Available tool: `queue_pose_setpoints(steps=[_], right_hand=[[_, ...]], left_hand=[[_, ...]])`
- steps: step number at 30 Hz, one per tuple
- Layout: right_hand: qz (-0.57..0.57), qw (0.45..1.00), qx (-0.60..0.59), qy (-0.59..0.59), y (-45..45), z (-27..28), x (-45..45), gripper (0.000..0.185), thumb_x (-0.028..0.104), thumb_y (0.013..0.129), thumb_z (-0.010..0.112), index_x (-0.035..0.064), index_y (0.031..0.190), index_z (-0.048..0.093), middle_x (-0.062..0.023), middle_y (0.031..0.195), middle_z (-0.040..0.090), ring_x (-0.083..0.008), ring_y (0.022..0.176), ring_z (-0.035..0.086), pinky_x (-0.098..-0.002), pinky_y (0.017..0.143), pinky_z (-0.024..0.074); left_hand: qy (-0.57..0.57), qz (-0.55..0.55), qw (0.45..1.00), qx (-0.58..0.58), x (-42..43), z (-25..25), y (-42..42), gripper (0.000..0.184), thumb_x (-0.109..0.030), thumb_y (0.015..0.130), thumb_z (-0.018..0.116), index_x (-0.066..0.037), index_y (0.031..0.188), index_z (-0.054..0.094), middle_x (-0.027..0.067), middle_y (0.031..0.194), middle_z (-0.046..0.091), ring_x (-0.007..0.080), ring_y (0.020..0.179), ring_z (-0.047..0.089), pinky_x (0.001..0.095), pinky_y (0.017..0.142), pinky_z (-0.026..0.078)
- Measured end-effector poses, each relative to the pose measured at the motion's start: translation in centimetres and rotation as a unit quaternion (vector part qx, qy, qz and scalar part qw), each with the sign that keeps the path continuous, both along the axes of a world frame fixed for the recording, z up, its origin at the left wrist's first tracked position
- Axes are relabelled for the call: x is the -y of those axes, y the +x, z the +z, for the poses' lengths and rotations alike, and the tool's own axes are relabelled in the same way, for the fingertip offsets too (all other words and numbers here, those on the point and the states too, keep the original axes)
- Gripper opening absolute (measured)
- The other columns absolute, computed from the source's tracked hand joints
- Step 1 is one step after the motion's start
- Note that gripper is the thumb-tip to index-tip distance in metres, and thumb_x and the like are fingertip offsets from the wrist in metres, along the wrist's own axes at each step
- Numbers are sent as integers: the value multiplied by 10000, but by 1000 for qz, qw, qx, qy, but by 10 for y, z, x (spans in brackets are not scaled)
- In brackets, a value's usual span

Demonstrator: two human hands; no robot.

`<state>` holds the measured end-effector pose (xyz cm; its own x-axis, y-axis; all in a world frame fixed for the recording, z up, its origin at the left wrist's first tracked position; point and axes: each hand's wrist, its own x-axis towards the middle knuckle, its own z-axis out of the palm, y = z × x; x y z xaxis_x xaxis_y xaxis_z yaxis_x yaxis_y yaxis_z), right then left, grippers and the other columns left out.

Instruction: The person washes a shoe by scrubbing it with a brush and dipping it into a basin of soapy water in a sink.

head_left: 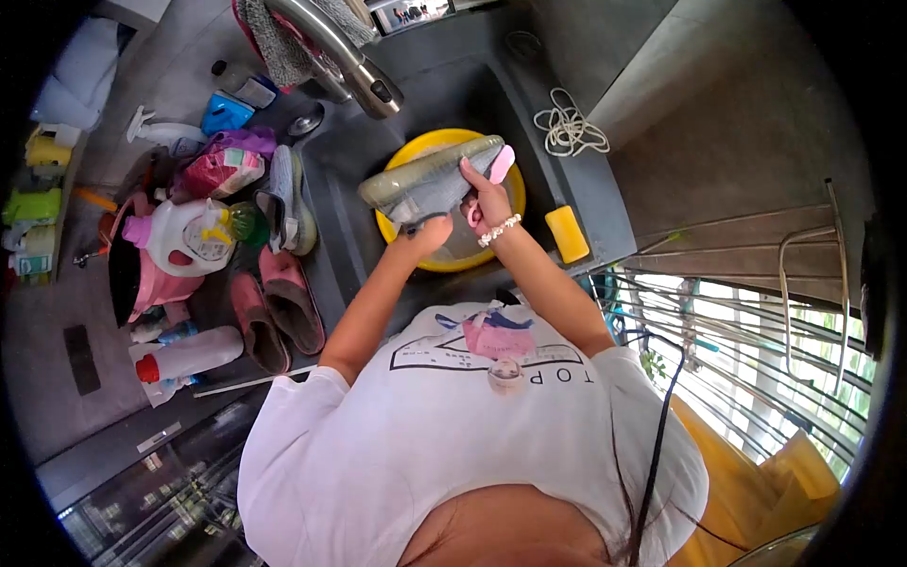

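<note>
Yellow basin [519, 189] sitting in a dark grey sink [331, 200], and right over it there's a grey shoe [439, 181] held up with both hands. It's tipped on its side, with the pale, see-through-looking sole on the edge facing the tap [351, 64]. The right hand [487, 203] has its thumb pressed flat on the grey upper and the fingers curled in below, so it's pinching the shoe pretty firmly. Bracelet [499, 231] on that wrist, and a pink bit [503, 164] pokes out just past the thumb, can't tell what it is. The left hand [431, 236] is up against the near edge of the shoe, but its fingers are hidden, so no idea how tight that grip is.

Yellow block [567, 234] on the sink ledge to the right, with a loose bundle of string [571, 128] farther back. On the left there's another grey shoe, the mate [297, 206], leaning by the sink edge, two pink boots [289, 304] just below it, and a white jug [191, 244] beside a green bottle [249, 225].
</note>
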<state>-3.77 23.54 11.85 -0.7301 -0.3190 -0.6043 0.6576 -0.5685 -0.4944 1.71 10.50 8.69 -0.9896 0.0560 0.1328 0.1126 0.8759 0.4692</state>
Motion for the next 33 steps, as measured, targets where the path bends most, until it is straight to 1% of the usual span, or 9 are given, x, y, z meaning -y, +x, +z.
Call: queue_pose_setpoints(steps=[7, 10, 14, 16, 24, 26, 28, 30, 33], right_hand=[[-22, 999, -7, 25, 4, -20, 3, 321, 257, 732, 764, 112, 648, 491, 22, 496, 423, -79, 353, 344, -236, 329, 227], [-10, 997, -56, 43, 7, -1, 3, 307, 233, 733, 761, 108, 656, 492, 27, 499, 428, -80, 353, 349, -237, 326, 233], [-21, 990, -102, 98, 7, 2, 8, 299, 198, 736, 753, 103, 653, 481, 28, 496, 429, -77, 352, 361, -236, 312, 230], [-16, 990, -97, 98, 8, 3, 8, 307, 200, 733, 755, 102, 650, 477, 28, 496, 428, -77, 352, 364, -237, 307, 235], [50, 989, -111, 85, 5, 0, -3, 348, 268, 742, 749, 70, 743, 463, 17, 522, 442, -73, 339, 351, -245, 281, 249], [30, 959, -159, 233, 4, -8, -12, 376, 271, 772, 723, 44, 945, 479, 9, 616, 499, -61, 381, 375, -205, 328, 254], [-30, 822, -389, 415, -3, -51, -22, 569, 271, 815, 671, 27, 1207, 339, -147, 997, 549, -165, 775, 576, -245, 649, 464], [-45, 718, -532, 447, 0, -24, -36, 555, 234, 869, 587, 26, 1299, 304, -186, 1217, 483, -245, 1016, 563, -309, 812, 457], [144, 670, -559, 466, 6, 2, -38, 470, 197, 905, 508, 133, 1345, 357, -172, 1121, 575, -288, 965, 599, -329, 786, 476]], left_hand=[[61, -74, 988, -120, 9, -14, 5, 267, -131, 818, 572, -45, 1069, 589, 149, 1061, 605, 347, 964, 565, 400, 883, 413], [252, -53, 962, -91, 2, -17, 18, 261, -129, 838, 584, -9, 1070, 580, 110, 1070, 612, 277, 947, 584, 345, 862, 424], [601, 170, 780, -42, -12, 14, 13, 338, -187, 863, 577, 38, 1111, 533, 111, 1140, 574, 268, 1034, 545, 344, 916, 396], [896, 206, 385, -87, -9, 53, -4, 395, -230, 869, 570, 11, 1172, 490, 111, 1199, 534, 283, 1098, 505, 391, 953, 383], [843, 223, 479, -104, 22, 30, -30, 561, -450, 853, 570, -39, 1220, 468, 76, 1262, 485, 243, 1158, 450, 384, 1011, 330], [808, 281, 499, -136, 29, 41, -32, 565, -439, 858, 570, -33, 1233, 456, 71, 1279, 470, 224, 1158, 447, 366, 1004, 334], [791, 318, 504, -139, 45, 32, -33, 593, -452, 851, 574, -32, 1247, 440, 63, 1292, 456, 211, 1159, 444, 356, 997, 337], [752, 290, 557, -199, 59, 16, -30, 616, -475, 833, 588, -24, 1229, 449, 62, 1259, 479, 206, 1124, 472, 346, 964, 372], [723, 346, 574, -166, 53, 31, -26, 578, -462, 838, 594, -19, 1191, 477, 67, 1188, 528, 202, 1029, 533, 336, 882, 436]])
